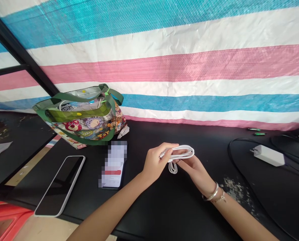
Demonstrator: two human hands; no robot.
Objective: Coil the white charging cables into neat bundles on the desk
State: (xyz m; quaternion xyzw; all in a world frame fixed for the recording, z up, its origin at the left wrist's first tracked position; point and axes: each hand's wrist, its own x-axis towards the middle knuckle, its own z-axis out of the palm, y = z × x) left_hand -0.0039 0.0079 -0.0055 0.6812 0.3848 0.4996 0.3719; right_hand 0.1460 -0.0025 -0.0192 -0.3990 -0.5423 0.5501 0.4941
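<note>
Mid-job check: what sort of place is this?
Probably a makeshift stall or workbench: a striped woven tarp forms the back wall, and the black table holds a white phone and a white charger. The left hand and right hand hold a coiled white cable.

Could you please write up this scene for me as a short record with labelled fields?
Surface: black table, striped tarp behind it
Left hand: grips one end of the coiled white cable
Right hand: holds the coil from below; bracelets on the wrist
Left of the hands: lit phone, dark phone in a white case, cartoon-print bag with green straps
Right of the hands: white charger plug, black cord, scattered crumbs
</note>
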